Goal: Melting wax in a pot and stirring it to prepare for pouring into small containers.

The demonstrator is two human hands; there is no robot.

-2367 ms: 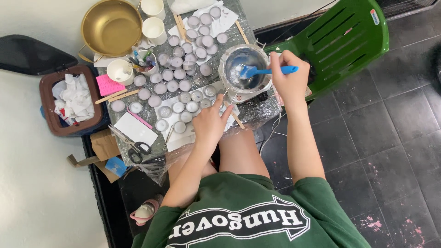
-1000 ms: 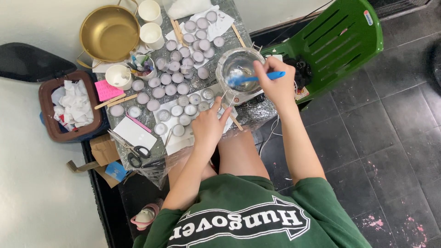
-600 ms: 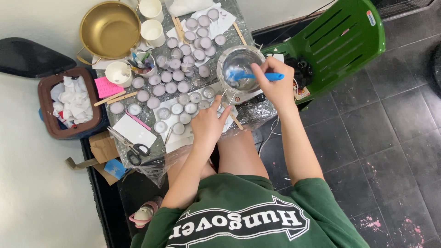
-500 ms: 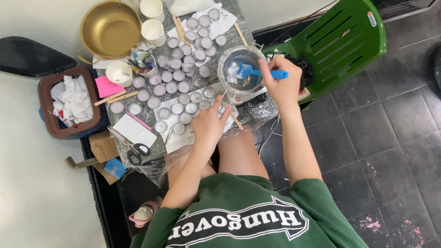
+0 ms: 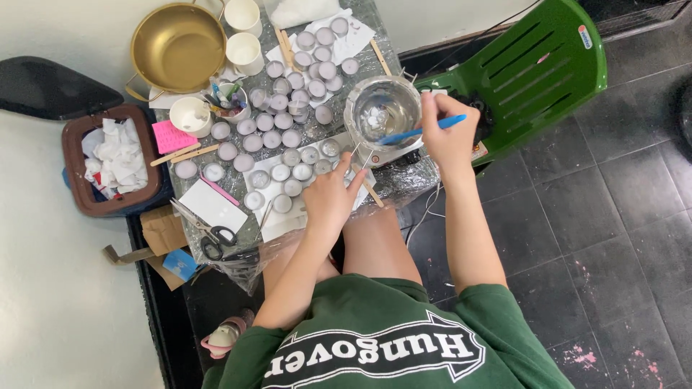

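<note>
The right hand (image 5: pixel 448 137) is closed in a grip around the thin handle of a blue silicone spatula (image 5: pixel 418 132), with the forearm stretched straight out from the shoulder. The left hand (image 5: pixel 331 194) is laid flat, fingers (image 5: pixel 344 160) extended and slightly spread, nearer the body than the spatula, elbow bent.

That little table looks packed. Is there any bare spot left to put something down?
Hardly. The table is bare only at its near right corner, beside the metal bowl and below the right hand. The flat white card is unloaded. The middle is crowded with small cups, and the left hand covers the near edge.
</note>
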